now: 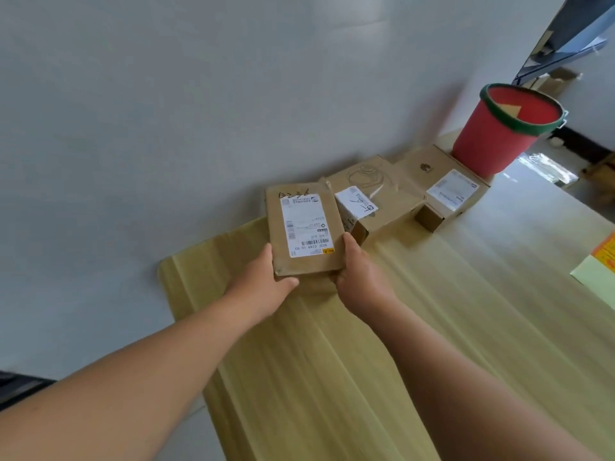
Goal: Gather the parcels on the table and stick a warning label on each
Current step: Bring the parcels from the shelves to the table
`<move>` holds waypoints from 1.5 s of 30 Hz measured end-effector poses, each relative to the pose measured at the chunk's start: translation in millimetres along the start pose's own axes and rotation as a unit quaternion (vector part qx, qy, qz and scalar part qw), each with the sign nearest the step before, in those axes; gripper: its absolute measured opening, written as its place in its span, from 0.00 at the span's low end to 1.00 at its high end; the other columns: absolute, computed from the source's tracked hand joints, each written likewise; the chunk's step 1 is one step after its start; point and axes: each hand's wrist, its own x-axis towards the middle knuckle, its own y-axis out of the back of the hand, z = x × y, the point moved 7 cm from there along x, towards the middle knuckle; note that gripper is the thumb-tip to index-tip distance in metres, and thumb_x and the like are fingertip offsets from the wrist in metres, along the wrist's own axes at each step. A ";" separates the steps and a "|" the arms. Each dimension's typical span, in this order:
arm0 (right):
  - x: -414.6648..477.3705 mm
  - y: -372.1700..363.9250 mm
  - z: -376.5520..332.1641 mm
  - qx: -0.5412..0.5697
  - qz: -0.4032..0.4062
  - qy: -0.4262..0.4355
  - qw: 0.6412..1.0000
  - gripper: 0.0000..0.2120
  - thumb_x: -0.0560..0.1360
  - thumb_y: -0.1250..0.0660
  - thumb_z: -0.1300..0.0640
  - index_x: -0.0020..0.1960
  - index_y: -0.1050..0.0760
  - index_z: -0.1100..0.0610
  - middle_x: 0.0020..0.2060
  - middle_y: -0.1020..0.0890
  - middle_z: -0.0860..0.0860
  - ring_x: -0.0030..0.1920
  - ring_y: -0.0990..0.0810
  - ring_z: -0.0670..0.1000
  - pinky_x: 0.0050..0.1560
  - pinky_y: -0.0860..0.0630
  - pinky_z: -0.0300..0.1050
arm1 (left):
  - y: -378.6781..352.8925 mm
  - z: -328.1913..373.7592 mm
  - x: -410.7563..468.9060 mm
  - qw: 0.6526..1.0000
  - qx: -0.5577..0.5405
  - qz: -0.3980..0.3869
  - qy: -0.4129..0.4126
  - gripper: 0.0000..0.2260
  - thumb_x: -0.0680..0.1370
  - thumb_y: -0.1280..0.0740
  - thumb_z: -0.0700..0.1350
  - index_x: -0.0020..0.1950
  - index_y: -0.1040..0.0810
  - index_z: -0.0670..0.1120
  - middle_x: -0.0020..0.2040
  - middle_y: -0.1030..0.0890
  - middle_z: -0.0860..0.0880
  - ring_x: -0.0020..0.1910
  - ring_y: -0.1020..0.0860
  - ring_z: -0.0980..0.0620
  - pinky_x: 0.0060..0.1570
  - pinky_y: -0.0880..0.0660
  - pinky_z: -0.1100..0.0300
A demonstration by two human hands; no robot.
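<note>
We are gathering, left hand (266, 277) and right hand (357, 271) gripping a flat brown cardboard parcel (304, 227). Next, probably setting it nearer.

One head-worn, wide-angle view looks forward and down across the desk (332, 377) — tilted, toward the wall (166, 111). It sits close above the surface.

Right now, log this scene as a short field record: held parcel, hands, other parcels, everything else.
held parcel: brown, white shipping label facing up
left hand: grips its near left corner
right hand: grips its near right corner
other parcels: small labelled box, flat carton, logo carton, tiny box, grouped near the wall
red bucket: beyond the logo carton
table: pale wood
orange sheet: table's right edge
</note>
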 end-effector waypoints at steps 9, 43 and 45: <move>-17.0 19.6 -59.2 -0.092 0.073 0.065 0.991 0.39 0.75 0.37 0.40 0.77 0.52 0.53 0.77 0.50 0.54 0.76 0.52 0.55 0.73 0.50 0.56 | 65.0 -4.1 -26.1 0.986 0.146 0.062 -0.043 0.39 0.74 0.34 0.59 0.77 0.51 0.48 0.76 0.43 0.48 0.74 0.41 0.47 0.68 0.38 0.50; -503.1 -94.1 -643.4 -0.084 0.104 0.551 0.824 0.30 0.78 0.39 0.43 0.75 0.41 0.54 0.75 0.39 0.52 0.74 0.42 0.53 0.72 0.41 0.53 | 486.8 -337.7 -646.4 0.820 0.241 0.504 0.125 0.35 0.73 0.35 0.62 0.74 0.41 0.47 0.73 0.35 0.46 0.71 0.36 0.46 0.66 0.36 0.48; -511.1 -96.4 -661.1 -0.081 0.104 0.556 0.820 0.30 0.78 0.39 0.43 0.75 0.42 0.54 0.75 0.39 0.52 0.74 0.42 0.53 0.72 0.41 0.53 | 498.5 -349.0 -657.1 0.819 0.213 0.518 0.126 0.36 0.73 0.35 0.62 0.75 0.42 0.47 0.74 0.37 0.47 0.72 0.37 0.47 0.68 0.36 0.47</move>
